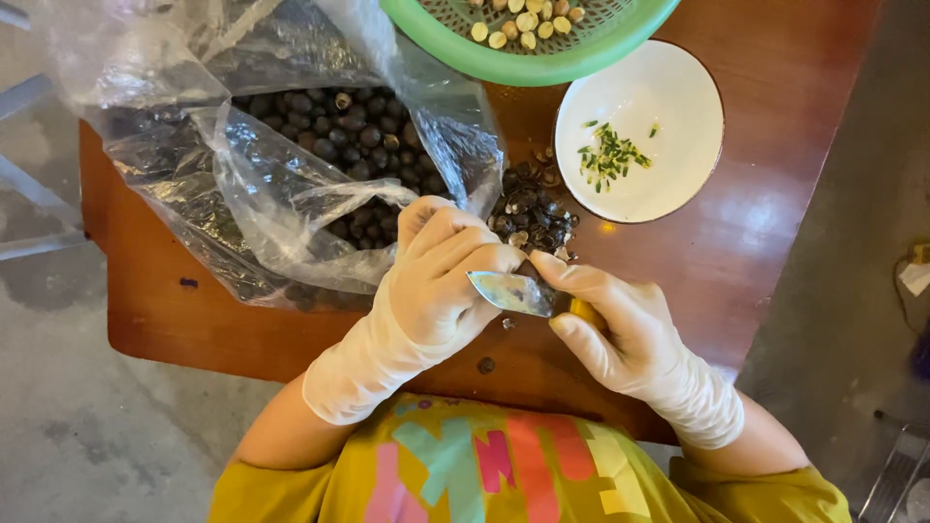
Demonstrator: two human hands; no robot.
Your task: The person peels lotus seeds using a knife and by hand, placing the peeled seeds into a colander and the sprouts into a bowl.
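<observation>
Gloved hands [441, 281] [610, 324], knife [513, 292] (near table [746, 242] edge)

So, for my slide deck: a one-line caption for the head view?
Gloved left hand holds a dark seed against the knife in the right hand, beside a bag of seeds.

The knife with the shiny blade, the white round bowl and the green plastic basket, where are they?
Shiny-bladed knife [513, 292]: head view, middle of the blade.
White round bowl [678, 116]: head view, bare inside, right of the green bits.
Green plastic basket [504, 60]: head view, front rim.
</observation>
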